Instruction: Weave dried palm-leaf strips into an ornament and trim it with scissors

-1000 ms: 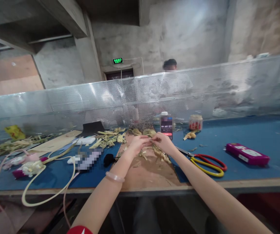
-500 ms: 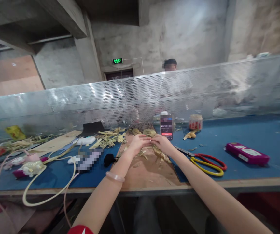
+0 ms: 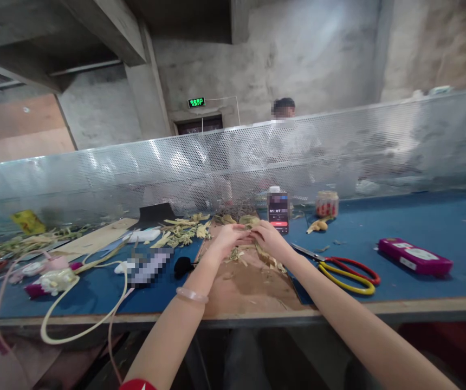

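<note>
My left hand [image 3: 228, 240] and my right hand [image 3: 271, 239] meet at the fingertips above a brown wooden board [image 3: 249, 292]. Both hands have their fingers closed on a yellowish dried leaf [image 3: 251, 221], which shows just beyond them; the fingers hide much of it. Beneath my right hand lie more dried leaf strips [image 3: 271, 261]. Small plant scraps [image 3: 237, 253] are scattered on the board between my wrists. A heap of dark dried stems or bits [image 3: 239, 210] sits at the board's far end.
Red-and-yellow-handled scissors [image 3: 349, 273] lie right of the board. A phone [image 3: 278, 214] stands behind my right hand, beside a jar [image 3: 327, 204]. Dried plants [image 3: 184, 233], a pouch with a long strap [image 3: 58, 280] and a purple pack [image 3: 415, 257] lie around. A perforated metal screen [image 3: 135, 168] borders the back; a person [image 3: 293, 141] is behind it.
My hands stay together over the board, with only small finger shifts at the leaf. The whole view has moved very slightly.
</note>
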`<move>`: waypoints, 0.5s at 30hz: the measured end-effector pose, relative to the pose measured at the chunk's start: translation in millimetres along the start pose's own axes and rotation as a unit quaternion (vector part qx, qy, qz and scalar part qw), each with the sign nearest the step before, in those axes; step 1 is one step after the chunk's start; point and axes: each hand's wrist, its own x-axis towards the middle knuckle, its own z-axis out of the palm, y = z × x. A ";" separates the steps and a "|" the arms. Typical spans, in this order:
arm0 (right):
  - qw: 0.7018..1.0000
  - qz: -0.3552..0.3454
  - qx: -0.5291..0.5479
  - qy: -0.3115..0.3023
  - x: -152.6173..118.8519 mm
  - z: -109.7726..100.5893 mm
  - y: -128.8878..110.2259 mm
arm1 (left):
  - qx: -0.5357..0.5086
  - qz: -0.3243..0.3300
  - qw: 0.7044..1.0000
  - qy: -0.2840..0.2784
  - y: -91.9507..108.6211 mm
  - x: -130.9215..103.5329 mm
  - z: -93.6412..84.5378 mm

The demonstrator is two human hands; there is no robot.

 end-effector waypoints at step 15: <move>0.996 -0.026 -0.061 -0.053 0.0 5.8 1.3 | -0.015 -0.023 1.000 0.002 -4.7 6.5 -10.1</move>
